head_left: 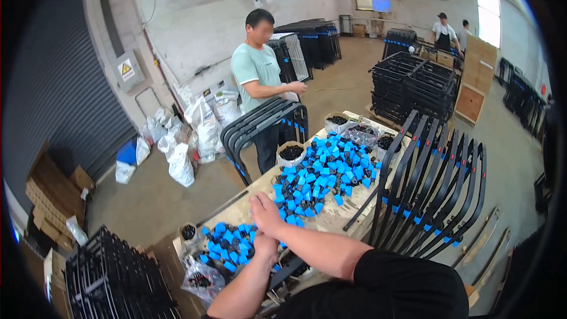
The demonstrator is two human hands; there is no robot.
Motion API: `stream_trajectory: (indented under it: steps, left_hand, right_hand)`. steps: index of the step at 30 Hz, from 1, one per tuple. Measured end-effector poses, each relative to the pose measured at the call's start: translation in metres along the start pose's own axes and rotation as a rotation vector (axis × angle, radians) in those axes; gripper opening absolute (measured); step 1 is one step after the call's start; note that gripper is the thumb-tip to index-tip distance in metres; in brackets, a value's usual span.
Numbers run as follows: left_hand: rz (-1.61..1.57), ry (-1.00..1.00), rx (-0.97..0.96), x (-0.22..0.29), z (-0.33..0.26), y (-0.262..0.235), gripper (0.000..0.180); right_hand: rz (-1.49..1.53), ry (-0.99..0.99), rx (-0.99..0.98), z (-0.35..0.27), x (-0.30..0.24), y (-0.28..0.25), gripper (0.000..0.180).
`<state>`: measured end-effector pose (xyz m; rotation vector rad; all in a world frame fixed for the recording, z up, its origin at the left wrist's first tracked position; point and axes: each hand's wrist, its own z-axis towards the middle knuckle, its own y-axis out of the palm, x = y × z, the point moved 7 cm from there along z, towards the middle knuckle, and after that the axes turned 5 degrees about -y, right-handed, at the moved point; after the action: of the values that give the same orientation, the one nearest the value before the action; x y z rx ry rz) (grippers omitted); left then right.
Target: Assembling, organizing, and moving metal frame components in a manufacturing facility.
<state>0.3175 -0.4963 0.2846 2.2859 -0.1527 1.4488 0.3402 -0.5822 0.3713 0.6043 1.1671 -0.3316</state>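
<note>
My right hand (265, 212) reaches across above the worktable (241, 204), its fingers curled; whatever they hold, if anything, is hidden. Just below its wrist is my left hand (266, 247), closed and partly covered, so its grasp does not show either. Around both hands lie small blue-and-black plastic parts: a large pile (322, 168) beyond them and a smaller pile (227, 242) to their left. A black metal tube (289, 273) runs under my forearms, close to the left wrist.
Bent black tube frames (428, 183) lean at the table's right; more (263, 119) stand beyond its left side, by a person in a light green shirt (255, 74). Tubs of black parts (290, 153) line the table. Stacked black frames (115, 277) stand at lower left, white sacks (180, 162) behind.
</note>
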Motion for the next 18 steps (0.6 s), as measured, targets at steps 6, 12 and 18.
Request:
stream_trajectory:
  steps: [6, 12, 18]
  left_hand:
    - [-0.058, 0.012, 0.005, -0.005, 0.016, -0.005, 0.01]
    - [-0.09, -0.068, 0.042, -0.012, 0.006, -0.008, 0.024]
    - [-0.138, -0.034, 0.059, -0.026, 0.023, -0.005, 0.021]
  right_hand:
    - [-0.243, -0.114, -0.013, 0.006, 0.002, -0.019, 0.021]
    - [-0.369, -0.097, -0.16, 0.001, 0.011, -0.011, 0.023]
    - [-0.395, -0.195, -0.042, 0.009, 0.015, -0.021, 0.024]
